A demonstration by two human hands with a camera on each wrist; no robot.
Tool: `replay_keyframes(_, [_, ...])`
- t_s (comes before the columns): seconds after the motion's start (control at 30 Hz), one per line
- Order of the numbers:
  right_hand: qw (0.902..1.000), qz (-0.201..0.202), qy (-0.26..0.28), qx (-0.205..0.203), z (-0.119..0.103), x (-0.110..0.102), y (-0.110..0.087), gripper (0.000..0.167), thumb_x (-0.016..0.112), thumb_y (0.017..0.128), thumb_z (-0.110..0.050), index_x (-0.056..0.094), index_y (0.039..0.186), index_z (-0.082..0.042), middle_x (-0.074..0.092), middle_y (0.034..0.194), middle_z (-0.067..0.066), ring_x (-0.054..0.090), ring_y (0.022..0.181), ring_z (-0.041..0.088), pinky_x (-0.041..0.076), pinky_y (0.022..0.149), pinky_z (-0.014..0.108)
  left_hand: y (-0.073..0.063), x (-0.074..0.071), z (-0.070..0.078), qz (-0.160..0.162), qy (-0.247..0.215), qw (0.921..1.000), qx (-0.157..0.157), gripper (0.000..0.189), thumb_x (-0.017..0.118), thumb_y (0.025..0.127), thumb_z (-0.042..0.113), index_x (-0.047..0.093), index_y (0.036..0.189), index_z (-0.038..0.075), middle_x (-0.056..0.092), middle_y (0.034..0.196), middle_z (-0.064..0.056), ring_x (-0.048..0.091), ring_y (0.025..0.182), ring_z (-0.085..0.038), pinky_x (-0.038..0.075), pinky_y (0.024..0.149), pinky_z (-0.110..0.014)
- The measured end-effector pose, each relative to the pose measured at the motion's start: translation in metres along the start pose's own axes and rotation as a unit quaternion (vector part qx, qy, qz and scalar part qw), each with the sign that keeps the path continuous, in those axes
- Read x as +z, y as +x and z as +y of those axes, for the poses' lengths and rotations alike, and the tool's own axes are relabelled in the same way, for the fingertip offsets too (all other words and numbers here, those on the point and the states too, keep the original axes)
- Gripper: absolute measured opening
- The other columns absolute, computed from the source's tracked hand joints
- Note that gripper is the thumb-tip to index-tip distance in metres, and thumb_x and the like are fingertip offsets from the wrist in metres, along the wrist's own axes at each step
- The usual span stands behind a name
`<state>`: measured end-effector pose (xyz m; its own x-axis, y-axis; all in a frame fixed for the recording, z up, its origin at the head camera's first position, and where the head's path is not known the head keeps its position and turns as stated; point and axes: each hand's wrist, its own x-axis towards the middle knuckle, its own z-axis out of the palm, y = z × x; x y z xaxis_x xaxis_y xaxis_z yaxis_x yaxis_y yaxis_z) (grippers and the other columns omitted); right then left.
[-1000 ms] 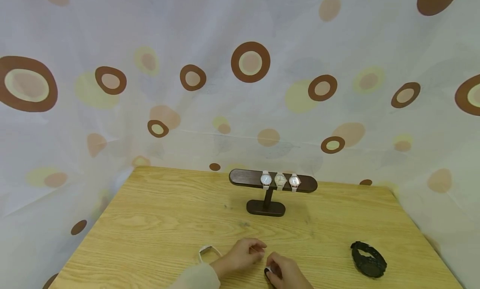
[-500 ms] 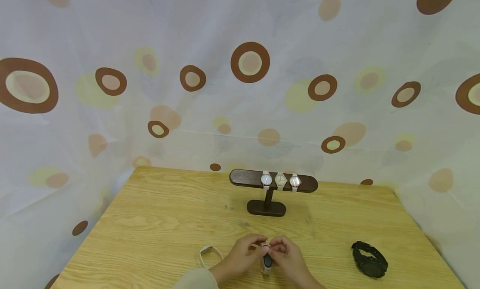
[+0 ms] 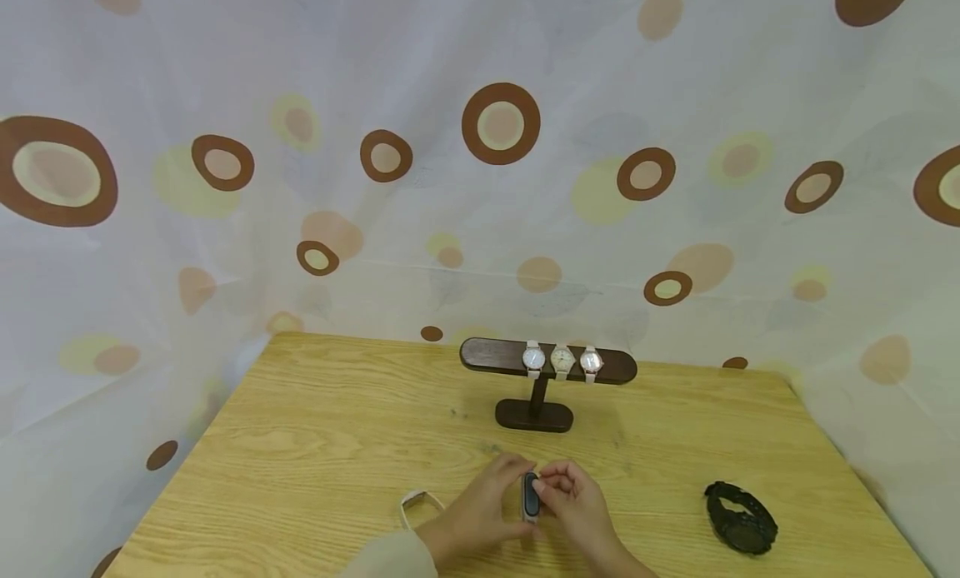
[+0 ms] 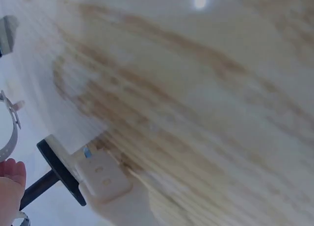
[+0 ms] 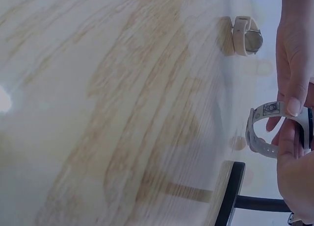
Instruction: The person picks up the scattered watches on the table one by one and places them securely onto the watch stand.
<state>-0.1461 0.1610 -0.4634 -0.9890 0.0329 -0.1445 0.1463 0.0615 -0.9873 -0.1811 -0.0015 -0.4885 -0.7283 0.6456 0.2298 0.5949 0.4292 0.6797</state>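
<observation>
Between both hands is a fitness band [image 3: 531, 495] with a dark oval screen and a pale strap closed into a loop. My left hand [image 3: 480, 505] holds it from the left, index finger at its far end and thumb at its near end. From the other side my right hand [image 3: 579, 503] grips it, fingers along its right edge. In the right wrist view the looped strap [image 5: 271, 109] shows a small printed picture, with the left thumb resting on it. The left wrist view catches only part of the loop [image 4: 9, 146] and some fingers.
A dark wooden T-shaped watch stand [image 3: 491, 355] bearing three pale-strapped watches stands farther back. Left of my left hand lies a white-strapped watch [image 3: 412, 499]. A bulky black watch [image 3: 741, 528] lies on the wooden table [image 3: 322, 445] at right. A dotted curtain surrounds the table.
My right hand has brought the fitness band up from the near edge to my left hand. Both hands now hold it, and its screen has come into view and shifted slightly away from me.
</observation>
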Motion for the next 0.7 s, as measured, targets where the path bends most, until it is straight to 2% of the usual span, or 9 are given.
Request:
replay_keyframes(0.2, [0.9999,-0.006,0.008,-0.011,-0.004,0.000,0.004,0.028,0.056,0.091,-0.004,0.046,0.112,0.011,0.061,0.084,0.002,0.061,0.073,0.007,0.056,0.069,0.020,0.005,-0.008,0.003,0.004,0.020,0.9998,-0.006,0.066,0.075,0.077,0.032,0.049,0.131,0.005,0.048,0.128,-0.006,0.050,0.118,-0.021,0.047,0.100,-0.032])
replay_keyframes(0.33, [0.9995,-0.013,0.009,-0.027,-0.007,-0.003,0.007,0.030,0.051,0.093,-0.005,0.043,0.117,0.011,0.065,0.089,0.005,0.063,0.074,0.007,0.056,0.070,0.022,0.009,-0.013,0.003,0.017,-0.017,0.9992,-0.031,0.067,0.076,0.075,0.035,0.050,0.130,0.006,0.051,0.128,-0.006,0.051,0.117,-0.022,0.048,0.098,-0.034])
replay_keyframes(0.43, [0.9979,-0.008,-0.005,-0.064,-0.008,-0.006,0.009,0.029,0.050,0.095,-0.007,0.043,0.117,0.010,0.067,0.091,0.008,0.064,0.074,0.007,0.057,0.068,0.023,0.013,-0.018,0.000,0.039,-0.073,0.9958,-0.041,0.065,0.077,0.075,0.031,0.051,0.128,0.004,0.054,0.126,-0.010,0.053,0.114,-0.024,0.049,0.096,-0.035])
replay_keyframes(0.53, [0.9929,0.018,-0.032,-0.113,-0.008,-0.010,0.010,0.024,0.052,0.094,-0.006,0.048,0.113,0.008,0.068,0.089,0.006,0.063,0.073,0.005,0.056,0.065,0.022,0.016,-0.024,-0.004,0.050,-0.111,0.9914,-0.047,0.062,0.077,0.076,0.027,0.051,0.127,0.002,0.055,0.125,-0.014,0.053,0.111,-0.025,0.049,0.096,-0.036])
replay_keyframes(0.7, [0.9717,0.059,-0.107,-0.202,-0.006,-0.018,0.017,0.019,0.059,0.088,-0.001,0.056,0.106,0.004,0.066,0.089,0.009,0.058,0.078,-0.001,0.051,0.065,0.019,0.020,-0.032,-0.009,0.050,-0.099,0.9910,-0.074,0.064,0.075,0.078,0.028,0.049,0.130,0.002,0.053,0.126,-0.012,0.052,0.112,-0.027,0.048,0.097,-0.039])
